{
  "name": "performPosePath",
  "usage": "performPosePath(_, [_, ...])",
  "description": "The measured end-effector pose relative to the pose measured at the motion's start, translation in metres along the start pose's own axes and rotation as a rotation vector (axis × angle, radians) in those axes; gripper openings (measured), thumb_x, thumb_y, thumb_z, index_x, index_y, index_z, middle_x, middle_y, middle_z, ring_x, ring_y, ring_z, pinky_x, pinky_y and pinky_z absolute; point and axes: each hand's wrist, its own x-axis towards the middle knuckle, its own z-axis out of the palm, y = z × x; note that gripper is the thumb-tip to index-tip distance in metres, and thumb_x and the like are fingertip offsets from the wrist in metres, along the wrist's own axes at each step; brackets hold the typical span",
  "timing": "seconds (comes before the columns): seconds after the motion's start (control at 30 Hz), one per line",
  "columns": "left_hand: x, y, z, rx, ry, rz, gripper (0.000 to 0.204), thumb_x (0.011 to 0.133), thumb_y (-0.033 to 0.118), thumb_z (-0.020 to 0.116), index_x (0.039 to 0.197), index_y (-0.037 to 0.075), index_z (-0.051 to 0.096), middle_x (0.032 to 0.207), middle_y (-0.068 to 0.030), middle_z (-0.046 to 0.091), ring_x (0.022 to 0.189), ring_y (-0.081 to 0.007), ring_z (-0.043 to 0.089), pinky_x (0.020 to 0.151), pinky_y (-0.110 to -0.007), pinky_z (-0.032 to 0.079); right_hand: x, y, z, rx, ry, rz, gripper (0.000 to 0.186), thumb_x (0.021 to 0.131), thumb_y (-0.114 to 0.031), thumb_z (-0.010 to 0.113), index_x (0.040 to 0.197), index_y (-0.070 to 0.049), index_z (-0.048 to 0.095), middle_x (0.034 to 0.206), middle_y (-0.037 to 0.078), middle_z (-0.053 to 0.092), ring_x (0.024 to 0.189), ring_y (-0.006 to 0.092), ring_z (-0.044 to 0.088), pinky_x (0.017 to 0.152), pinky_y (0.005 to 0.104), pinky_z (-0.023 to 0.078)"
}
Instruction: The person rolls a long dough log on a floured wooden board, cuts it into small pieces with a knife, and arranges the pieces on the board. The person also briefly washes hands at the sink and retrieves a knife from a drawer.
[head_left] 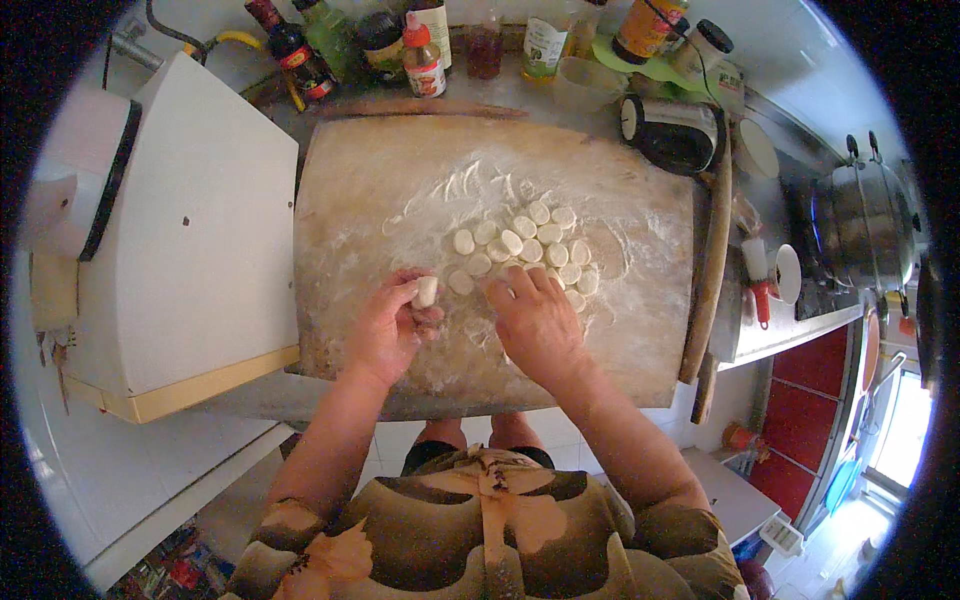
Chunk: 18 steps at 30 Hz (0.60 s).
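Observation:
A short piece of dough (427,291) is pinched between the thumb and fingers of my left hand (392,320), which is just above the floured wooden board (360,200). To its right lie several small, pale, flattened dough pieces (512,242), loosely grouped and dusted with flour. My right hand (541,318) is over the near side of this group with its fingers curled down among the pieces. It covers some of them, and whatever its fingertips grip is hidden beneath the hand.
Sauce bottles (425,60) and jars line the back wall. A black-and-white kettle-like appliance (670,132) rests at the board's far right corner. A long wooden rolling pin (708,270) runs along the right edge; a steel pot (868,225) stands farther right. A white cabinet (210,230) borders the left.

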Motion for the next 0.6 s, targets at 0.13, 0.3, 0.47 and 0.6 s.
performPosePath(0.13, [0.0,-0.016,0.028,-0.028,0.002,0.045,0.026,0.093,0.022,0.058,0.115,0.008,0.058,0.104,-0.0083,0.065,0.082,-0.0176,0.064,0.068,-0.03,0.05,0.007,-0.006,-0.011,0.355,0.178,0.07,0.044,0.069,-0.01,0.071,0.112,-0.009,0.062,0.115,0.013,0.06,0.104,0.037,0.056,0.088,0.0453,0.048])
performPosePath(0.3, [-0.005,-0.032,0.047,0.242,-0.012,0.111,0.024,0.093,0.022,0.059,0.113,0.009,0.057,0.105,-0.005,0.062,0.088,-0.0151,0.063,0.071,-0.03,0.052,0.012,-0.012,-0.01,0.437,0.237,-0.009,0.045,0.065,-0.007,0.074,0.109,-0.007,0.064,0.106,0.013,0.064,0.097,0.036,0.06,0.083,0.0436,0.051])
performPosePath(0.47, [-0.005,-0.034,0.071,0.148,-0.004,-0.01,0.018,0.091,0.025,0.06,0.102,0.011,0.056,0.089,-0.0009,0.058,0.079,-0.0129,0.061,0.068,-0.028,0.051,-0.006,0.001,0.003,0.413,0.206,0.095,0.042,0.067,-0.007,0.075,0.108,-0.008,0.064,0.097,0.012,0.064,0.084,0.0324,0.064,0.072,0.0406,0.055])
performPosePath(0.6, [0.011,-0.048,0.051,0.33,-0.106,0.042,0.013,0.09,0.021,0.059,0.097,0.013,0.052,0.087,-0.0017,0.059,0.075,-0.012,0.061,0.061,-0.027,0.051,-0.012,0.005,-0.007,0.482,0.201,0.164,0.031,0.07,-0.014,0.074,0.099,-0.009,0.064,0.09,0.014,0.062,0.076,0.0333,0.063,0.066,0.0428,0.053])
